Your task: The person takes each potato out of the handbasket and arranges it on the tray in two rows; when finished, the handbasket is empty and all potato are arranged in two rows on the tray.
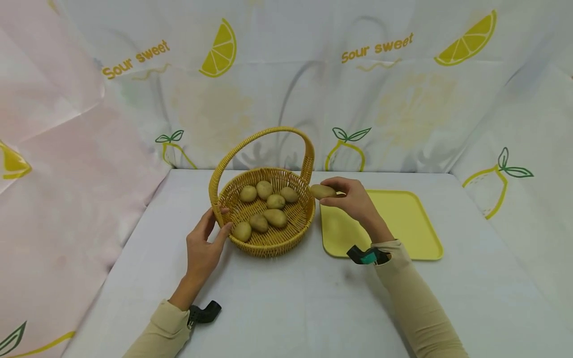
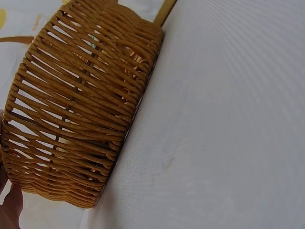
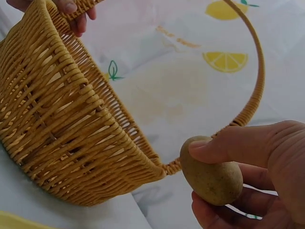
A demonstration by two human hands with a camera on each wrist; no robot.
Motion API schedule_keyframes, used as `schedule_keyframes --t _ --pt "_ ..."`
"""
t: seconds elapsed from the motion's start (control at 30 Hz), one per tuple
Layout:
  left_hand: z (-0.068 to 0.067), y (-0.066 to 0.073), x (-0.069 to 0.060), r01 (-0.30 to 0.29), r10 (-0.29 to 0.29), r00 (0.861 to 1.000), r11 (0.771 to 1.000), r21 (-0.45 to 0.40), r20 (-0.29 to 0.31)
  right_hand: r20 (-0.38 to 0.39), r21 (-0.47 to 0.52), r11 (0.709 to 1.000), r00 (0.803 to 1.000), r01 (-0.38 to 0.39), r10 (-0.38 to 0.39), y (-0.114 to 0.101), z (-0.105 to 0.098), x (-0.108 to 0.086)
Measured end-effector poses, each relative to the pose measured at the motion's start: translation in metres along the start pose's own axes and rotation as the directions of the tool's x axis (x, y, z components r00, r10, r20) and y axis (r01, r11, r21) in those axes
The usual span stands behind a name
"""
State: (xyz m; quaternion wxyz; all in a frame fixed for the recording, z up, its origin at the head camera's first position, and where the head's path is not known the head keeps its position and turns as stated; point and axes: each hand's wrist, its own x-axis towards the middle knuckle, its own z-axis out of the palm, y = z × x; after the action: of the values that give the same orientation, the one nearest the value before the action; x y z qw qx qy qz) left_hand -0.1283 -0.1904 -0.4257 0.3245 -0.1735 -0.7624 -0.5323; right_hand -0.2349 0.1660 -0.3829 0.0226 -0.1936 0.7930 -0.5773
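Note:
A woven wicker basket (image 1: 270, 250) with a tall arched handle stands on the table, several potatoes (image 1: 275, 218) lying on its floor. My left hand (image 1: 203, 248) grips the basket's left rim at the foot of the handle, thumb and fingers on either side. Between the thumb and fingers of my right hand (image 1: 355, 201) is one more potato (image 3: 212, 176), held just beside the basket's right rim near the other handle foot. In the left wrist view the basket wall (image 2: 81, 105) hides the potatoes, and only bits of the left fingers show.
Right of the basket lies a yellow tray (image 1: 396, 219), partly under my right hand and forearm; its visible surface is bare. A white cloth (image 1: 286, 308) covers the table. Lemon-printed sheets (image 1: 286, 89) hang behind and at the sides.

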Motion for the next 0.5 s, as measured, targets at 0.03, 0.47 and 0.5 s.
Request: schedule_keyframes --t 0.03,0.47,0.5 --pt "0.000 0.000 0.000 -0.003 0.003 1.000 1.000 -0.004 0.002 -0.007 -0.008 1.000 1.000 -0.010 0.010 0.001 -0.001 0.000" --pt "0.000 -0.003 0.000 -0.023 0.023 1.000 1.000 0.008 0.006 -0.113 -0.086 0.991 0.990 -0.100 0.090 0.022 -0.011 0.004" --pt "0.000 -0.002 0.000 -0.020 0.020 1.000 1.000 0.007 0.005 -0.120 -0.098 0.989 0.988 -0.106 0.094 0.025 -0.011 0.004"
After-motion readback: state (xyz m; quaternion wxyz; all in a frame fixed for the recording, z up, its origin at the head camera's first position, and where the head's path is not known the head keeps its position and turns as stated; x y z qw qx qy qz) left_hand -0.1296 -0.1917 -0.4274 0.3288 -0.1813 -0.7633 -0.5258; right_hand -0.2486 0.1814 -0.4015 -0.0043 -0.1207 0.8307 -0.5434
